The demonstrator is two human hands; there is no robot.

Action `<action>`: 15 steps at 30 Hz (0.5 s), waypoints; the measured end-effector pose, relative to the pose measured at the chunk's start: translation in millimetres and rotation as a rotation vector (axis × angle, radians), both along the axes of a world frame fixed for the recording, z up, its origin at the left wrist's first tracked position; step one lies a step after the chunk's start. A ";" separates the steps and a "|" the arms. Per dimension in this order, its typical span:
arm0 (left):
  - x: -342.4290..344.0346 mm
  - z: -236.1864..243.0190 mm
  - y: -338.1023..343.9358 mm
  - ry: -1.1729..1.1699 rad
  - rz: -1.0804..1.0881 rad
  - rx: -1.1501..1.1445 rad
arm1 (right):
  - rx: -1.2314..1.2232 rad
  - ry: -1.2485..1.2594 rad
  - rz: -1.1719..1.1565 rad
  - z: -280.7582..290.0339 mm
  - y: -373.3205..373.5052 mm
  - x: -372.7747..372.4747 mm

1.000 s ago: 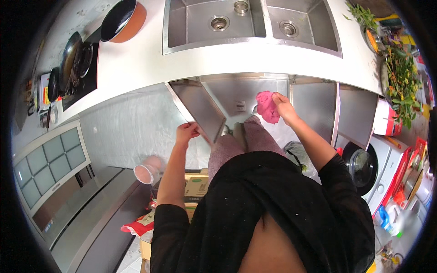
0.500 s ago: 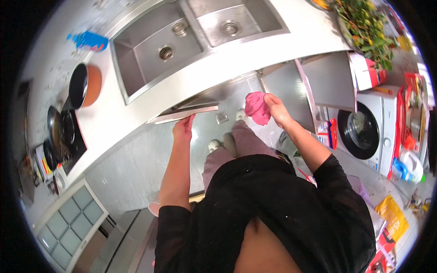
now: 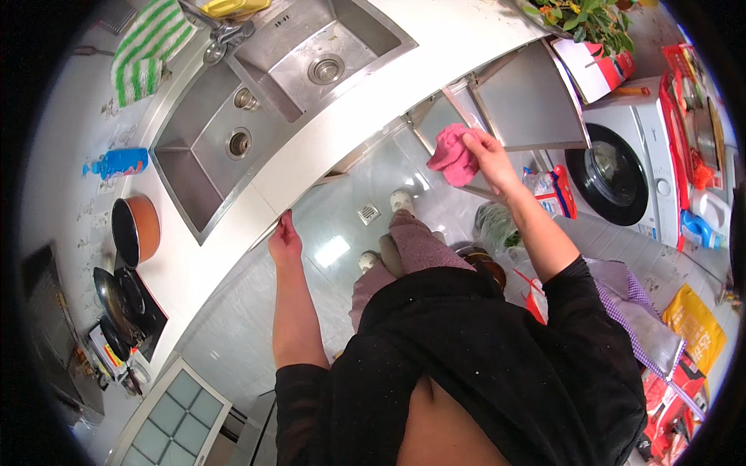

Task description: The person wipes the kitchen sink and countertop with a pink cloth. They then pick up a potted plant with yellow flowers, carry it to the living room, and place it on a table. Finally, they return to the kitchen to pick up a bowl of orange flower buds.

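The step looks like steadying with the left hand [image 3: 286, 239] at the surface [image 3: 334, 140] edge, before the sink [image 3: 307, 50]; its fingers sit close together, hold unclear. Moving a cabinet door [image 3: 532, 93] calls for a sure edge grip. Right of the sink, the right hand's [image 3: 497, 165] fingers close on a soft, crumpled pink cloth [image 3: 452, 155].

Bright o/all; white table [image 3: 474, 46] near blown out upper R. Hard glare patch on floor [image 3: 346, 225], sm. glints on steel sink [image 3: 183, 182]. Fisheye bends str. edges; corners blk, detail soft nr. rim.
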State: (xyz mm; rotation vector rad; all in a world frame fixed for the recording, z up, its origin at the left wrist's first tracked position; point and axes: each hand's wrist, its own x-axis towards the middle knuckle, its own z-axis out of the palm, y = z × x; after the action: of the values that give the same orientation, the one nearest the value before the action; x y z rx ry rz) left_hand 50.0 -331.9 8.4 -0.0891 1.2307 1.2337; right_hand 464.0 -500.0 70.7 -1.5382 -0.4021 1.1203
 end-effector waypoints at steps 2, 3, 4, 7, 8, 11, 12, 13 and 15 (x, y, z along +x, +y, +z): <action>-5.2 -2.7 -4.5 0.035 -0.049 0.022 | 0.039 -0.067 -0.022 12.8 4.9 17.2; -8.7 -3.7 -5.0 0.018 -0.044 0.018 | 0.051 -0.114 -0.032 15.3 6.9 27.2; -9.7 -3.2 -6.2 0.027 -0.050 0.021 | 0.063 -0.159 -0.041 19.9 8.8 34.1; -7.5 -0.8 -7.5 0.048 -0.084 0.025 | 0.069 -0.499 -0.057 39.0 22.0 49.9; -5.1 -1.5 -10.2 0.055 -0.105 0.022 | 0.094 -0.622 -0.067 43.6 26.8 53.2; 1.0 -7.1 -16.5 -0.004 -0.195 -0.009 | 0.128 -0.959 0.030 30.2 38.2 62.1; 4.2 -10.4 -15.0 -0.020 -0.256 -0.053 | 0.149 -1.112 0.086 15.9 42.6 67.3; 18.3 -7.2 -18.1 -0.038 -0.317 -0.103 | 0.084 -1.215 0.185 -1.6 45.9 68.4; 42.9 -6.6 -28.8 -0.063 -0.468 -0.146 | 0.030 -1.357 0.350 -44.0 45.4 68.4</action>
State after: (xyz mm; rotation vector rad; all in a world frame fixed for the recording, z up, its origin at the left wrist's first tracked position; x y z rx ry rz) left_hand 92.9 -360.6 1.7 0.0516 1.2003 0.7301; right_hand 532.3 -454.5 26.8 -2.0662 -1.6124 0.1195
